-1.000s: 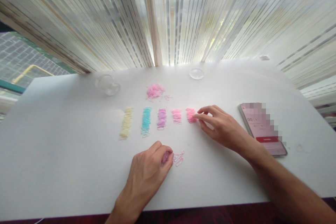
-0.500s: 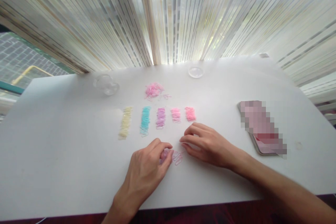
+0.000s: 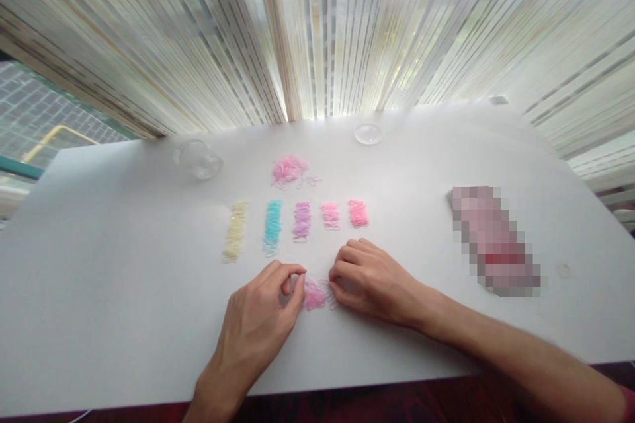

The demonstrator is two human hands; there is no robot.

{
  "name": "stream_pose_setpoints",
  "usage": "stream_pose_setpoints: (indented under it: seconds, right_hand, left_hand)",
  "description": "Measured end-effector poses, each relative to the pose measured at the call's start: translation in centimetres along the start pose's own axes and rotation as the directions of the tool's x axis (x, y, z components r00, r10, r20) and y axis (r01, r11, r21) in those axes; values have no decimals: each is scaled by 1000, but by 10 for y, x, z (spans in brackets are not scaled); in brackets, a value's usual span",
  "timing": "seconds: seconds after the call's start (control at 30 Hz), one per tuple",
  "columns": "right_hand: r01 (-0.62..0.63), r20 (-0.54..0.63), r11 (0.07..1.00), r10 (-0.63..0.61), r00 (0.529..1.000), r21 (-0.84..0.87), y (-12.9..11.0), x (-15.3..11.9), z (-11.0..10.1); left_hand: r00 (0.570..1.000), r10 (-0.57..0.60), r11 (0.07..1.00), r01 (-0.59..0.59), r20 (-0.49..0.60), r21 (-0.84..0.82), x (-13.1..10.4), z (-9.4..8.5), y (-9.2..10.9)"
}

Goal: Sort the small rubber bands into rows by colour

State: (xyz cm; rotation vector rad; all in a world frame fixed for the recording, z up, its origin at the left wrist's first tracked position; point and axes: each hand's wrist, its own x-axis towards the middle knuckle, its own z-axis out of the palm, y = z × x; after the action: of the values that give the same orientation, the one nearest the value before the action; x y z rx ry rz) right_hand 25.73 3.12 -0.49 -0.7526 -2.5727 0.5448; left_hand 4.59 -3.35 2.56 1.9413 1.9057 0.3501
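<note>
A small loose pile of pink-lilac elongated loops [image 3: 314,295] lies on the table between my hands; their exact kind is too small to make out. At the pile's left edge my left hand [image 3: 264,304] pinches thumb and index finger together, and what is between the tips is too small to tell. On the other side, my right hand [image 3: 370,281] is closed, its fingertips at a few loops beside the pile. Beyond my hands lie rows of similar pieces: yellow [image 3: 235,231], turquoise [image 3: 272,227], purple [image 3: 302,221], light pink [image 3: 331,216] and coral pink [image 3: 358,213].
A larger pink heap [image 3: 289,170] lies behind the rows. Clear plastic containers [image 3: 198,160] stand at the back left, and a clear round lid [image 3: 368,134] at the back. A pixelated phone [image 3: 491,241] lies right on the white table [image 3: 124,291]. Striped curtains [image 3: 317,33] hang behind.
My left hand has drawn back left, uncovering more of the pile. My right hand has moved left and down to the loops, its fingers closing together.
</note>
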Motion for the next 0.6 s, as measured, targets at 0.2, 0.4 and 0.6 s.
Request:
stream_pose_setpoints:
  seconds: [0.2,0.4,0.6]
  right_hand:
    - [-36,-30,999,36,999,-8,3,0,2]
    - [-71,-36,997,71,997,-7,4,0,1]
    - [-69,-38,998,70,997,10,5,-3,-3]
  left_hand:
    - [1000,18,1000,-18,-4,-11,0,1,5]
    - [996,51,998,-53,71,33,7,3,20]
    - [991,71,989,-85,117,121,11,8,22]
